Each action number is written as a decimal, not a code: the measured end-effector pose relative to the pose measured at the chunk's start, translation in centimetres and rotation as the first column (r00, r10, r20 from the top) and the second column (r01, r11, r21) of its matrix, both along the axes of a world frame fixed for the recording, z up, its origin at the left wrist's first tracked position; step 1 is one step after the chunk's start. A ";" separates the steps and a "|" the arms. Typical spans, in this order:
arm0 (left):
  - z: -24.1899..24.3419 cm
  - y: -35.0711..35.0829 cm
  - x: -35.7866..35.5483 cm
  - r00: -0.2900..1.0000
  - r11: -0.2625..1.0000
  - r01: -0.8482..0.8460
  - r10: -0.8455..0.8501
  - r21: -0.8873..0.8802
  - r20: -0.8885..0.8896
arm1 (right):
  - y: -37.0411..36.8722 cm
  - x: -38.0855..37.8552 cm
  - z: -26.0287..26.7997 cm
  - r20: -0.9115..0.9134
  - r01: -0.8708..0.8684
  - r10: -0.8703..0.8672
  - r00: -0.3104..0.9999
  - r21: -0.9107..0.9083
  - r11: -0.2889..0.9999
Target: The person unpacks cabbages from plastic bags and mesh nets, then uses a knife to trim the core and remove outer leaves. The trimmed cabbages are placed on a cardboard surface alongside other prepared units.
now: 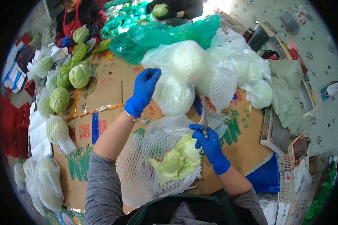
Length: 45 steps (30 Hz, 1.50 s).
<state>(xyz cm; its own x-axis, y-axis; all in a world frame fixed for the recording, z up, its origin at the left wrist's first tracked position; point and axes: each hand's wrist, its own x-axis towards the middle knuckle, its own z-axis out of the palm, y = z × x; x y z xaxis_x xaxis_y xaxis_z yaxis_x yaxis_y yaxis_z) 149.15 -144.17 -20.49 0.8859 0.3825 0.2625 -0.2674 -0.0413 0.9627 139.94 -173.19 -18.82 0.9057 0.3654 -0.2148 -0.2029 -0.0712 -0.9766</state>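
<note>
My left hand (146,87), in a blue glove, is raised beside cabbages in clear plastic bags (183,67); its fingertips touch or nearly touch the film, and I cannot tell if they pinch it. My right hand (208,146), also blue-gloved, grips a knife (205,114) with the blade pointing away from me. Left of that hand lie loose pale cabbage leaves (178,160) on white foam netting (143,157) and clear film. A netted cabbage (224,84) rests past the knife's tip.
Flattened cardboard (101,73) covers the table. Bare cabbages (79,76) and netted ones (57,130) line its left side. A green plastic bag (163,38) lies across the far side. Two other people stand beyond, each with a cabbage. Plastic crates (287,174) stand at right.
</note>
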 end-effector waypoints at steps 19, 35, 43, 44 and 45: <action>3.2 4.8 12.0 0.997 0.820 0.081 -0.076 -0.566 0.033 | 9.3 18.8 3.8 0.441 -0.095 -0.114 0.890 0.424 0.900; 6.3 -2.0 -24.1 0.987 0.848 -0.152 0.155 -0.507 -0.036 | 2.2 -7.4 -1.4 -0.246 -0.303 0.436 0.866 0.436 0.847; -0.2 4.0 -45.1 0.512 0.553 -0.831 0.803 0.058 -0.306 | -1.1 -10.5 -3.7 -0.329 -0.446 0.500 0.801 0.230 0.865; 0.3 3.8 -46.0 0.427 0.461 -0.820 0.888 0.338 -0.174 | -0.9 -10.5 -3.5 -0.315 -0.458 0.511 0.800 0.229 0.859; 0.8 3.4 -45.9 0.364 0.357 -0.746 0.925 0.563 -0.104 | -0.7 -10.5 -3.4 -0.316 -0.489 0.515 0.797 0.165 0.857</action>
